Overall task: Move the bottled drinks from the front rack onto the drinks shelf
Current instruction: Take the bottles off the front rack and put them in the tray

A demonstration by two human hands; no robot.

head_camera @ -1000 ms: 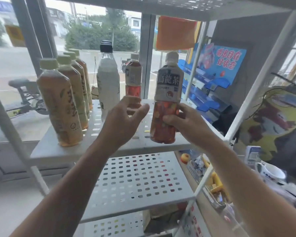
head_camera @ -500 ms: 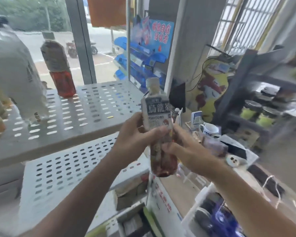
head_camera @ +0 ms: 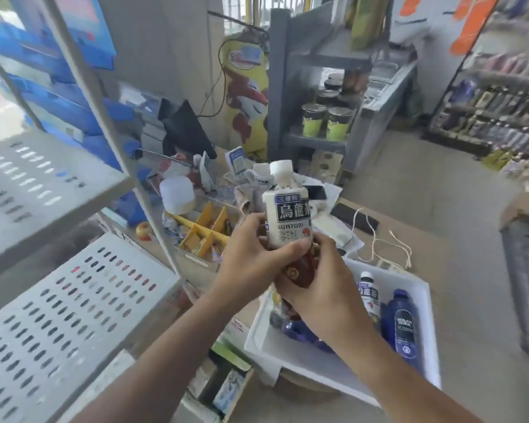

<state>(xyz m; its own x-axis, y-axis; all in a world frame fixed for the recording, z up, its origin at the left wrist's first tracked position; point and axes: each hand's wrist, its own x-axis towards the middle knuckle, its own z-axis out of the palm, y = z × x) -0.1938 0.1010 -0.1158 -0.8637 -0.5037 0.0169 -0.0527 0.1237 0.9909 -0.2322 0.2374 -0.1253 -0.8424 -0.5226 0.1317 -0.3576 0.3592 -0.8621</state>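
Note:
An oolong tea bottle [head_camera: 287,215] with a white cap and white label is upright in mid-air, right of the white perforated rack [head_camera: 58,300]. My left hand [head_camera: 251,257] grips its left side and my right hand [head_camera: 321,285] wraps its dark lower body. Below them a white bin [head_camera: 422,288] holds another oolong tea bottle [head_camera: 368,296] and a dark blue bottle [head_camera: 403,325]. More blue bottles lie under my right wrist, partly hidden.
A cluttered counter lies behind the bottle with a yellow divider tray [head_camera: 205,230], a black monitor [head_camera: 184,129] and white cables [head_camera: 379,242]. A grey shelf unit [head_camera: 315,138] carries jars. Stocked shelves [head_camera: 495,114] line the far right. A white rack post [head_camera: 141,184] stands close to my left.
The oolong tea bottle came off the upper rack shelf and moved right, over the white bin. My left hand closed onto it beside my right. The view swung right, away from the rack's bottles.

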